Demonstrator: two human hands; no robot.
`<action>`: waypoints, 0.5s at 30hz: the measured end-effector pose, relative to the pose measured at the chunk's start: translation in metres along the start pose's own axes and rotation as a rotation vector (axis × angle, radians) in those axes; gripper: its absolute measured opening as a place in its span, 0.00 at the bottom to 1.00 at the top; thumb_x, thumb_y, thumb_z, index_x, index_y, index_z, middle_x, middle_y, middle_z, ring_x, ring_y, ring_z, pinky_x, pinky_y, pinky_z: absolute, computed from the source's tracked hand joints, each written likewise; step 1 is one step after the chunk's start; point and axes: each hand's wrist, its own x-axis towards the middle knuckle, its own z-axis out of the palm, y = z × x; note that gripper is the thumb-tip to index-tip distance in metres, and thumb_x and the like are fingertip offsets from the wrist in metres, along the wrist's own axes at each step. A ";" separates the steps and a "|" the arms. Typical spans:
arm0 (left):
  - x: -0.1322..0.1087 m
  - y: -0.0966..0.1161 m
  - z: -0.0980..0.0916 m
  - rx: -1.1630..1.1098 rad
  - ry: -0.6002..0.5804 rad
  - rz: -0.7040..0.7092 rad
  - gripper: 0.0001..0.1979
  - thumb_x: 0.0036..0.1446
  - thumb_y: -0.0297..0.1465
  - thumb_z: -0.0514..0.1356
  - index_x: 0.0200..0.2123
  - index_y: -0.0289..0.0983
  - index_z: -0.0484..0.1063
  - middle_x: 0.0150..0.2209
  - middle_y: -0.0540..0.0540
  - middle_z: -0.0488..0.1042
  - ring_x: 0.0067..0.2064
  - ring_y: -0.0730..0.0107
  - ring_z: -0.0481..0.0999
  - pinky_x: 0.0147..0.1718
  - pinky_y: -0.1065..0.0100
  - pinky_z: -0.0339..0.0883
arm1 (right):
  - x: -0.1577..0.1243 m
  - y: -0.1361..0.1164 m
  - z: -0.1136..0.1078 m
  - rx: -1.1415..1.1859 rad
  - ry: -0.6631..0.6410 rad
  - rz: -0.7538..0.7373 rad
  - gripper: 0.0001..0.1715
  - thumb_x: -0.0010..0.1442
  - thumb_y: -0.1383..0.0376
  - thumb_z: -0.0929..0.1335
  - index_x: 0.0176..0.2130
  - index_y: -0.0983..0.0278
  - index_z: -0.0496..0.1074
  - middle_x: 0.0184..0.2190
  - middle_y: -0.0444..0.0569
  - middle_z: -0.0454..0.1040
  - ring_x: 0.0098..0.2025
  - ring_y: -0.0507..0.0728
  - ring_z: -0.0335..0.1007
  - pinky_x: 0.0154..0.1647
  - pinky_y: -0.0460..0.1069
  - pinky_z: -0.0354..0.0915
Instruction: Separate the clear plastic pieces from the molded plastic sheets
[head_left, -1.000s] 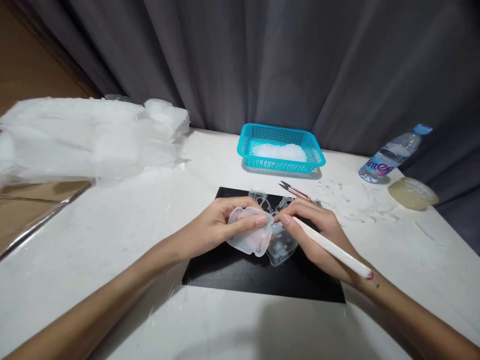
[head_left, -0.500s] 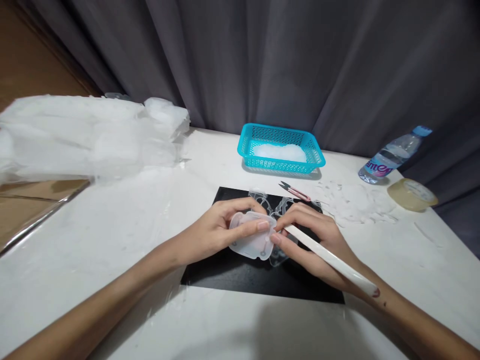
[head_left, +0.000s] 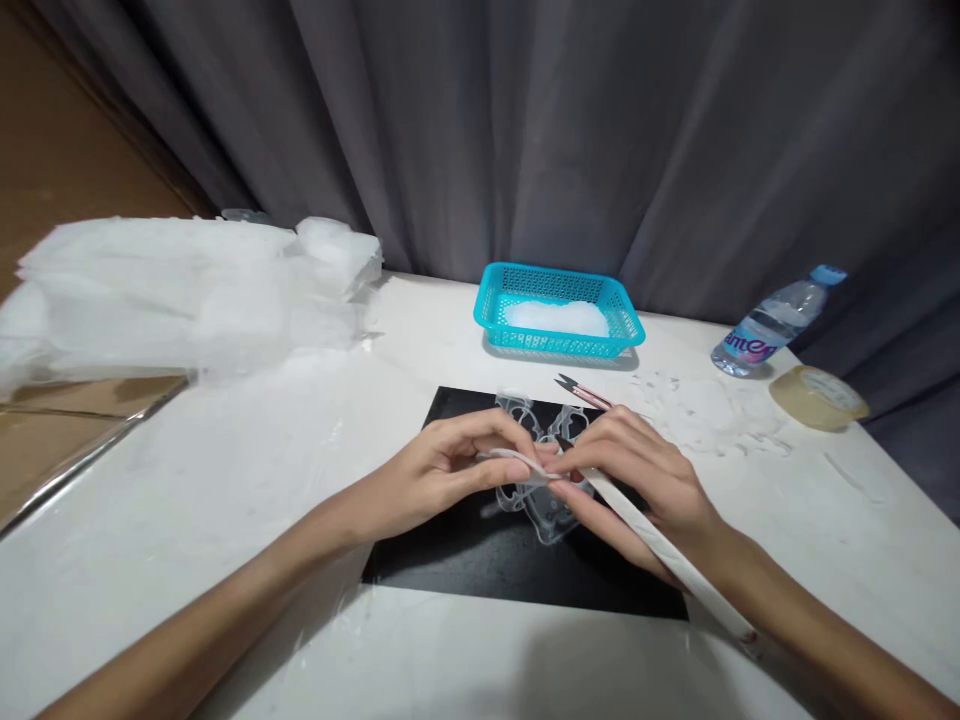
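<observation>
Pinching a thin translucent plastic piece [head_left: 517,462] edge-on: left hand [head_left: 442,470] has thumb and fingertips closed on it, held just above the black mat [head_left: 450,545] at table centre. Right hand [head_left: 637,475] meets it from the other side, fingers curled around a white pen-like tool [head_left: 660,545]; tool tip sits right at the piece's edge, shaft runs back along the wrist. More clear plastic bits [head_left: 551,500] lie on the mat directly under and behind both hands, touching or nearly touching the held piece; can't tell which.

Pink-handled snips [head_left: 583,393] lie at the mat's far right corner. Teal basket [head_left: 491,300] sits behind the mat with white stuff in it. Plastic scraps [head_left: 705,415] are strewn right of the mat, tape roll [head_left: 817,397] and water bottle [head_left: 776,320] further right, well apart. Pile of clear plastic bags [head_left: 172,295] is far left on the white table [head_left: 225,500].
</observation>
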 end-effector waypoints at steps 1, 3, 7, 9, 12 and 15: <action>0.000 0.000 0.000 -0.004 -0.002 0.007 0.05 0.69 0.28 0.63 0.45 0.41 0.80 0.44 0.49 0.82 0.50 0.71 0.82 0.50 0.74 0.72 | -0.001 0.000 0.000 -0.011 -0.002 -0.001 0.11 0.66 0.74 0.70 0.48 0.63 0.73 0.36 0.49 0.77 0.39 0.56 0.69 0.40 0.53 0.68; 0.000 -0.001 0.000 -0.016 0.000 0.012 0.05 0.69 0.27 0.63 0.45 0.41 0.80 0.46 0.48 0.82 0.51 0.69 0.82 0.52 0.72 0.73 | -0.002 0.001 -0.001 -0.029 -0.012 -0.006 0.12 0.65 0.74 0.71 0.48 0.63 0.73 0.36 0.50 0.77 0.39 0.57 0.68 0.40 0.54 0.68; 0.000 -0.001 0.002 -0.049 -0.004 0.004 0.04 0.68 0.28 0.64 0.43 0.40 0.80 0.51 0.45 0.82 0.57 0.62 0.80 0.56 0.66 0.73 | -0.004 0.002 -0.003 -0.058 -0.008 -0.031 0.13 0.64 0.74 0.71 0.48 0.63 0.73 0.36 0.50 0.76 0.39 0.57 0.68 0.38 0.53 0.68; 0.000 -0.001 0.003 -0.047 -0.005 0.005 0.03 0.68 0.28 0.64 0.43 0.39 0.79 0.52 0.44 0.82 0.58 0.61 0.79 0.56 0.66 0.73 | -0.004 0.002 -0.004 -0.073 0.000 -0.035 0.13 0.64 0.74 0.71 0.48 0.64 0.73 0.36 0.50 0.76 0.38 0.57 0.68 0.38 0.53 0.68; 0.001 0.000 0.002 -0.014 0.003 0.007 0.03 0.68 0.29 0.64 0.42 0.38 0.79 0.50 0.44 0.82 0.56 0.62 0.80 0.54 0.66 0.73 | -0.004 -0.002 -0.003 -0.107 -0.002 -0.043 0.13 0.63 0.75 0.71 0.48 0.65 0.73 0.35 0.51 0.76 0.38 0.57 0.67 0.38 0.52 0.68; 0.002 -0.002 0.003 0.063 0.003 0.000 0.04 0.69 0.31 0.63 0.45 0.40 0.78 0.48 0.46 0.82 0.53 0.66 0.81 0.53 0.67 0.73 | -0.002 -0.002 -0.004 -0.152 -0.024 -0.043 0.12 0.64 0.74 0.71 0.47 0.64 0.73 0.36 0.50 0.76 0.39 0.57 0.68 0.38 0.52 0.68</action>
